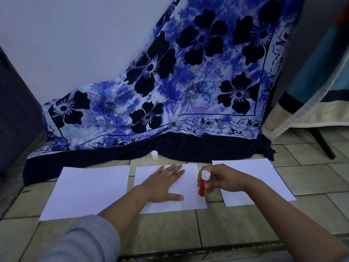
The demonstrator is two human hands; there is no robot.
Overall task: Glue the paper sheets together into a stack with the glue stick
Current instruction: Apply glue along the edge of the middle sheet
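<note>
Three white paper sheets lie side by side on the tiled floor: a left sheet (86, 191), a middle sheet (187, 201) and a right sheet (264, 173). My left hand (162, 183) rests flat on the middle sheet with its fingers straight. My right hand (222, 179) grips a red glue stick (203, 183) with a white end pointing up; its lower end touches the middle sheet near the right edge. The stick's white cap (154, 154) stands on the floor behind the sheets.
A blue flowered cloth (170, 91) hangs against the wall and spreads onto the floor just behind the sheets. A draped piece of furniture with a dark leg (323, 144) stands at the right. A dark object (15, 110) is at the left.
</note>
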